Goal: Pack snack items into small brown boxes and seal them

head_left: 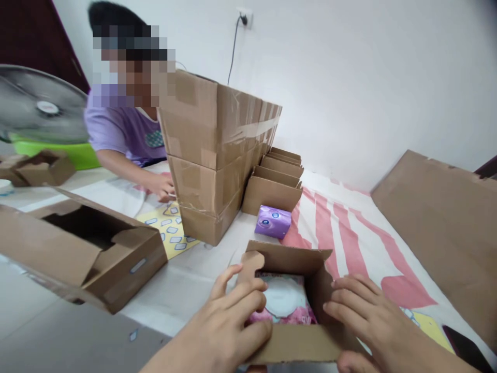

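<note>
A small open cardboard box (295, 343) is right in front of me. Inside it lies a pink pack of wipes (310, 314) with a pale, round-cornered lid (280, 296). My left hand (229, 316) grips the box's left side, its fingers curled over the side flap. On the opposite side, my right hand (368, 316) holds the box wall, fingers over the edge and thumb low near the front. Just beyond the box sits a purple soft pack (273, 221) with round blue marks. The bottom of the box is hidden by its front flap.
Taped cartons (194, 119) stand stacked beyond my left hand. Behind the purple pack are folded cardboard pieces (272, 192). A larger open carton (128, 259) is at left. Across the table is another person (124, 124), near a fan (42, 103). A cardboard sheet (438, 223) leans at right.
</note>
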Motion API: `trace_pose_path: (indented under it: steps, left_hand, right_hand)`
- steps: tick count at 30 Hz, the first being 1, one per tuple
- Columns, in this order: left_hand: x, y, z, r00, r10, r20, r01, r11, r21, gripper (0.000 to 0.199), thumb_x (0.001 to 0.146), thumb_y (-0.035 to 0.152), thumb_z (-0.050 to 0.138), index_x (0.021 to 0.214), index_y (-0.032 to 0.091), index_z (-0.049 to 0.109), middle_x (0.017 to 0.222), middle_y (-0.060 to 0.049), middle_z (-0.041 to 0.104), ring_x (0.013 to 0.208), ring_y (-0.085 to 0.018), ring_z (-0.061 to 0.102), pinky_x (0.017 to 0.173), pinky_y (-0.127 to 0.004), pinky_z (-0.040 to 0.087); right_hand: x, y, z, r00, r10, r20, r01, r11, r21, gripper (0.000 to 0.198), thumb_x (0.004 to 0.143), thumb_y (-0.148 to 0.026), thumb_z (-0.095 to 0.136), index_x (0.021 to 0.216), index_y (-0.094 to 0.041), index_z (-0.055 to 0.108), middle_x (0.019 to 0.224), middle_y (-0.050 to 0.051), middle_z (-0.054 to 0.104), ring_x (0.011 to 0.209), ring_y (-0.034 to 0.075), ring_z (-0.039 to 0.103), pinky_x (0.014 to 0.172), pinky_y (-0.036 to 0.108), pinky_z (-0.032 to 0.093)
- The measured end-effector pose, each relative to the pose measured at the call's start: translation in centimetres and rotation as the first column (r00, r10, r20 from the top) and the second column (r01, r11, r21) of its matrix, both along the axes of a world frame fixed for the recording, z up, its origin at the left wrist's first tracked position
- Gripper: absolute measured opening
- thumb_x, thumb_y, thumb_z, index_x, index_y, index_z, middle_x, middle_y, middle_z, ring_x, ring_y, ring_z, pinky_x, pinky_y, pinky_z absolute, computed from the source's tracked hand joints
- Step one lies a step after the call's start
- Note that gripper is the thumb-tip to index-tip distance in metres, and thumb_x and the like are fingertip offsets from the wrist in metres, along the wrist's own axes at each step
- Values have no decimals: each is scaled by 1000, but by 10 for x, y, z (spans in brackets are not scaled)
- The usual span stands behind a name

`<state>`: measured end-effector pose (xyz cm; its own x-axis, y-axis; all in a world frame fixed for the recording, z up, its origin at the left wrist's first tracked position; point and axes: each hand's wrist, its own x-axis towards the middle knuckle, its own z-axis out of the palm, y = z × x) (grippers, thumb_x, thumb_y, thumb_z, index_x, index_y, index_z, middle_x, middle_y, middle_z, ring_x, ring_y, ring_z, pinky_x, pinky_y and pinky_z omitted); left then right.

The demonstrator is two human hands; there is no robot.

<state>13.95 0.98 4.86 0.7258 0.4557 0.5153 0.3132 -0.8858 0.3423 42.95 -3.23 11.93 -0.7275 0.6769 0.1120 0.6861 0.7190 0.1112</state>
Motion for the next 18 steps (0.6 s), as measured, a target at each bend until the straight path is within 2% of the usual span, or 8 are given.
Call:
trace_pose_path:
  steps: [2, 4, 6, 7, 11, 14, 17, 18]
  left_hand:
    - [-6, 0, -1, 999, 41, 27, -43, 997, 62, 20, 81, 42, 63, 95, 27, 65, 90, -4, 62, 104, -29, 59, 110, -51, 26]
    - [-10, -1, 1, 989, 110, 103, -118, 991, 68, 37, 85, 59, 54, 97, 26, 64, 84, -4, 60, 90, -27, 60, 101, -48, 35]
    - [-12, -1, 4, 958, 202, 204, -210, 977, 20, 45, 89, 62, 42, 103, 24, 62, 80, -4, 60, 76, -24, 58, 88, -44, 41]
    - [-12, -1, 5, 938, 256, 233, -258, 966, -21, 40, 93, 56, 40, 104, 24, 61, 79, -3, 61, 72, -23, 58, 82, -41, 43]
    - [-7, 0, 13, 923, 349, 163, -323, 931, -169, 13, 92, 31, 50, 88, 24, 60, 71, 0, 63, 65, -20, 57, 64, -33, 43]
    - [-8, 1, 22, 979, 203, 23, -193, 956, -222, 11, 84, 33, 63, 85, 23, 60, 76, 0, 63, 73, -20, 57, 68, -32, 44]
    - [-11, 1, 28, 995, -6, -100, -16, 976, -219, 7, 80, 19, 64, 85, 24, 62, 83, 1, 64, 81, -19, 57, 90, -38, 40]
    - [-11, 1, 29, 992, -46, -117, 20, 977, -213, 13, 80, 12, 60, 84, 24, 62, 82, 2, 64, 81, -18, 56, 95, -39, 37]
  right_hand:
    - [8, 0, -3, 998, -54, 10, 53, 997, 60, 54, 81, -63, 59, 107, -17, 67, 88, 9, 73, 82, 28, 66, 74, 42, 53]
    - [16, 3, -8, 990, -144, 5, 143, 986, 83, 55, 84, -62, 55, 114, -18, 66, 93, 11, 73, 82, 28, 67, 70, 41, 53]
    - [24, 7, -13, 967, -255, 2, 255, 967, 24, 58, 88, -60, 50, 125, -18, 60, 107, 13, 72, 88, 28, 68, 71, 41, 54]
    - [26, 9, -14, 948, -319, 12, 319, 947, -45, 61, 89, -61, 48, 131, -18, 56, 110, 13, 71, 89, 28, 69, 70, 40, 54]
    - [25, 20, -11, 828, -557, 64, 545, 772, -328, 66, 93, -61, 39, 147, -24, 35, 89, 5, 73, 75, 24, 69, 61, 34, 51]
    - [26, 26, -7, 778, -627, 19, 552, 669, -498, 68, 92, -59, 42, 150, -26, 27, 78, 1, 69, 68, 20, 66, 59, 30, 49]
    - [32, 31, -7, 764, -644, -44, 433, 562, -705, 68, 93, -57, 42, 150, -24, 26, 79, 0, 66, 64, 17, 63, 57, 27, 49]
    - [33, 32, -8, 758, -649, -63, 406, 544, -734, 67, 93, -57, 42, 150, -25, 26, 84, 1, 66, 66, 16, 63, 58, 27, 50]
